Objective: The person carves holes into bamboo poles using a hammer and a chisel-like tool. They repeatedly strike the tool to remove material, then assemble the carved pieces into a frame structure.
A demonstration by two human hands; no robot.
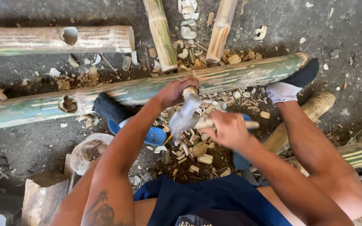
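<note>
Head view, looking straight down: four bamboo poles show on the ground in the upper half of the frame, plus the ends of two more pieces at the right edge. One long green bamboo pole (147, 90) runs across the middle from left edge to upper right; it is green with pale scraped streaks, has a round hole cut in it toward the left, and both socked feet press on its top side. A pale pole with a round hole (55, 39) lies at upper left, and two short pale poles (161, 33) stand near top centre. Countless pale wood chips (193, 148) litter the dark floor below the green pole.

Two hands are in view. The left hand (173, 92) is closed tight around a chisel (190, 93) with a pale round end, set against the green pole at frame centre. The right hand (228, 129) is wrapped shut around the wooden handle of a hammer (185, 117), whose head is blurred with motion just below the chisel.
</note>
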